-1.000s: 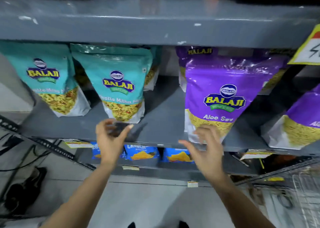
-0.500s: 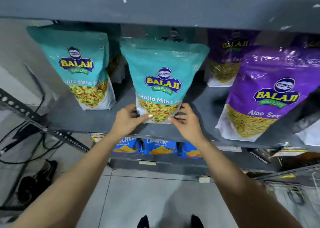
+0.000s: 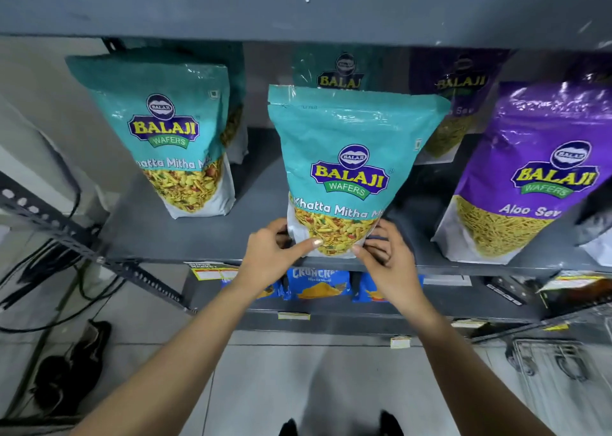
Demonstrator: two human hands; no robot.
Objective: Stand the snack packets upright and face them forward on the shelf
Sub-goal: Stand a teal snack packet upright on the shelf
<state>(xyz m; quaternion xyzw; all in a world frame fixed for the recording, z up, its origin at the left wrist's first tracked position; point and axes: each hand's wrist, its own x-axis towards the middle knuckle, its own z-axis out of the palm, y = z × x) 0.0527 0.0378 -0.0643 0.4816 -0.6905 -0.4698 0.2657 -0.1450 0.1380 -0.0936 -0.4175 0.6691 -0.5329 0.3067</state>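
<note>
A teal Khatta Mitha packet (image 3: pixel 351 157) stands upright at the front edge of the grey shelf (image 3: pixel 198 237), label forward. My left hand (image 3: pixel 271 253) grips its lower left corner, thumb across the front. My right hand (image 3: pixel 387 256) grips its lower right corner. A second teal packet (image 3: pixel 172 131) stands upright to the left, label forward. A purple Aloo Sev packet (image 3: pixel 536 177) stands to the right, leaning slightly. Behind them more teal (image 3: pixel 341 71) and purple packets (image 3: pixel 460 104) stand in shadow.
The grey shelf above (image 3: pixel 298 8) overhangs the packet tops. Blue snack packets (image 3: pixel 318 283) sit on the lower shelf under my hands. A slotted metal bar (image 3: pixel 82 240) and black cables (image 3: pixel 43 280) are at the left; a wire basket (image 3: pixel 563 362) sits at the lower right.
Both hands went from open in front of the shelf to gripping the middle teal packet's bottom corners. The view has shifted left and closer, and the packet sits nearer the shelf's front edge.
</note>
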